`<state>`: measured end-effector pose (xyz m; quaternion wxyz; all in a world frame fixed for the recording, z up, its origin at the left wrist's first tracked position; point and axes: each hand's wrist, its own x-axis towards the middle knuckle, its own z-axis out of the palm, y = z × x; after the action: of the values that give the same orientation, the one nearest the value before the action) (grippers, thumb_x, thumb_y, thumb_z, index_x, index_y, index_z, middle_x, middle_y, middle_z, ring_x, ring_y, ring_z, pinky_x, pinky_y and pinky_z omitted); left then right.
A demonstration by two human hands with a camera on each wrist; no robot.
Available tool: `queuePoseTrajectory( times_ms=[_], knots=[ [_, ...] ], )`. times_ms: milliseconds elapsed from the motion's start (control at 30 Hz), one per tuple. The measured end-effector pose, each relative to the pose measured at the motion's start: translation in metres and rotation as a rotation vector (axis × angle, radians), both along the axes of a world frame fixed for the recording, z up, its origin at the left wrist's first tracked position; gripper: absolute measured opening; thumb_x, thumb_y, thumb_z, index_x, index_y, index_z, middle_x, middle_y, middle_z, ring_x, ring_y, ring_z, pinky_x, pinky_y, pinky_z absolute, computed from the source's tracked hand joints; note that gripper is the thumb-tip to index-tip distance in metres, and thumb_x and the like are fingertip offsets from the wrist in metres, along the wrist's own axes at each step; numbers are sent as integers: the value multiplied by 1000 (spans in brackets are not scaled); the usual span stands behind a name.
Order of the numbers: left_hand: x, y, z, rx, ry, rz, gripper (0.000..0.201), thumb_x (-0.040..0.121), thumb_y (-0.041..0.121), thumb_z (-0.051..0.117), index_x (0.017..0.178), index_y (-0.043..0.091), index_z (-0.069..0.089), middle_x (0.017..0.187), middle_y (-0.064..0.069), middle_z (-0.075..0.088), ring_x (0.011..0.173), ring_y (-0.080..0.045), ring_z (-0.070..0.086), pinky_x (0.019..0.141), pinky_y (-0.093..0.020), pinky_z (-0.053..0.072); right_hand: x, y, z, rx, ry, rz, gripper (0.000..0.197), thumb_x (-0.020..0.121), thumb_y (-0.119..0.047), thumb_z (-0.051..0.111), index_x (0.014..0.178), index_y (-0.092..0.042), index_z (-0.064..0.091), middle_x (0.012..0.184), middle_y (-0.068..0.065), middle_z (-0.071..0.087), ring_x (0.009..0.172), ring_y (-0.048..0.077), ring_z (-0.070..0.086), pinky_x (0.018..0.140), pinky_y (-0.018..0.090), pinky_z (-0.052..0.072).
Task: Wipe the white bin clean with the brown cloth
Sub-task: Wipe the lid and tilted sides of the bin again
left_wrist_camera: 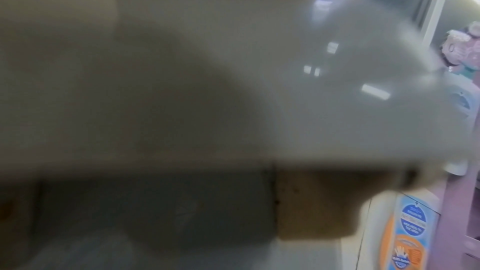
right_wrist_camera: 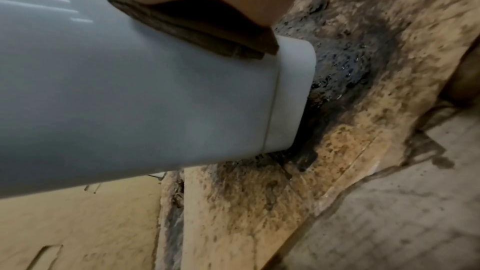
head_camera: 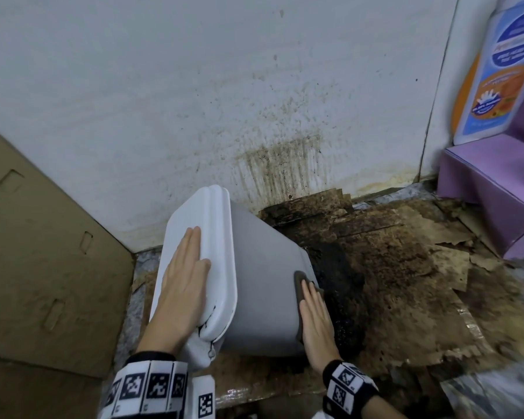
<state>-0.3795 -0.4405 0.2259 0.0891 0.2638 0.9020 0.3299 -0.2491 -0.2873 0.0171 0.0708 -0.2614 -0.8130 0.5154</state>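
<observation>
The white bin [head_camera: 263, 285] is tilted towards me, its base on the dirty floor and its closed lid [head_camera: 212, 237] facing up and left. My left hand [head_camera: 185, 267] lies flat on the lid with straight fingers. My right hand [head_camera: 313, 313] presses the brown cloth [head_camera: 299, 285] flat against the bin's right side wall, close to the base. In the right wrist view the cloth [right_wrist_camera: 197, 28] sits under my palm on the bin [right_wrist_camera: 130, 100]. The left wrist view is blurred, filled by the bin lid [left_wrist_camera: 233, 89].
A stained white wall [head_camera: 254, 101] stands behind the bin. Soiled, torn cardboard [head_camera: 406, 267] with a black wet patch [head_camera: 339, 282] covers the floor to the right. A brown cardboard panel [head_camera: 43, 252] leans at the left. A purple stand [head_camera: 490, 189] with a bottle-shaped display [head_camera: 490, 71] is at the far right.
</observation>
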Motion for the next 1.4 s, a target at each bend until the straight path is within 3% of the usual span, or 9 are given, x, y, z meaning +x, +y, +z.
queuePoseTrajectory(
  times_ms=[167, 300, 467, 667, 867, 1067, 1167, 1300, 1400],
  knots=[
    [0, 0, 0, 5, 14, -12, 64, 102, 40, 23, 162, 26, 8, 167, 18, 6, 144, 12, 4, 117, -15, 1, -12, -8, 23, -237, 48, -180, 39, 111, -26, 17, 143, -44, 5, 168, -11, 0, 152, 1, -5, 127, 33, -3],
    [0, 0, 2, 0, -7, 4, 54, 111, 19, 27, 162, 28, 9, 168, 16, 7, 144, 9, 5, 119, -19, 2, -16, -24, 57, -240, 71, -177, 39, 111, -31, 18, 143, -50, 7, 165, -19, 5, 149, -3, -2, 127, 36, -2],
    [-4, -3, -2, 21, -8, 5, 55, 109, 28, 27, 161, 30, 9, 167, 17, 10, 144, 8, 8, 120, -21, 4, -18, -51, 104, -188, 148, -61, 39, 110, -39, 14, 142, -60, 4, 162, -30, -3, 148, -9, -8, 126, 34, -4],
    [-8, -7, -5, 50, -24, 0, 71, 93, 44, 21, 161, 30, 8, 164, 19, 10, 152, 2, 8, 124, -25, 5, -16, -68, 120, -57, 268, 38, 62, 89, -77, -3, 148, -60, 5, 162, -36, -4, 148, -12, -13, 122, 23, -5],
    [-3, -6, -3, 39, -26, 6, 55, 111, 23, 28, 161, 30, 7, 162, 23, 8, 152, 1, 6, 125, -27, 5, -13, -62, 118, -94, 323, 2, 42, 103, -51, 21, 144, -62, 18, 156, -43, 11, 147, -13, 1, 120, 19, 4],
    [-4, -3, -4, 65, -14, -4, 70, 94, 43, 23, 161, 29, 8, 162, 21, 11, 153, -1, 7, 127, -30, 6, -17, -56, 119, -177, 363, -121, 38, 108, -34, 32, 140, -53, 38, 148, -34, 35, 142, -15, 20, 121, 21, 18],
    [-1, 0, -2, 58, 0, -10, 66, 97, 42, 22, 161, 29, 8, 161, 22, 11, 154, -1, 7, 127, -30, 5, -20, -51, 122, -280, 340, -184, 35, 108, -33, 35, 134, -55, 43, 146, -20, 41, 132, -20, 30, 116, 15, 24],
    [4, 7, 1, 46, 17, -10, 59, 103, 37, 23, 159, 32, 6, 158, 26, 7, 154, 0, 4, 127, -30, 5, -27, -42, 126, -352, 372, -253, 35, 108, -33, 37, 139, -40, 54, 139, -17, 56, 129, -7, 48, 117, 33, 39],
    [7, 12, 2, 28, 34, -26, 55, 108, 32, 25, 158, 34, 4, 158, 26, 5, 154, 1, 2, 128, -32, 5, -30, -29, 147, -524, 421, -275, 34, 108, -33, 39, 137, -32, 58, 128, -18, 66, 121, -4, 57, 113, 36, 44]
  ],
)
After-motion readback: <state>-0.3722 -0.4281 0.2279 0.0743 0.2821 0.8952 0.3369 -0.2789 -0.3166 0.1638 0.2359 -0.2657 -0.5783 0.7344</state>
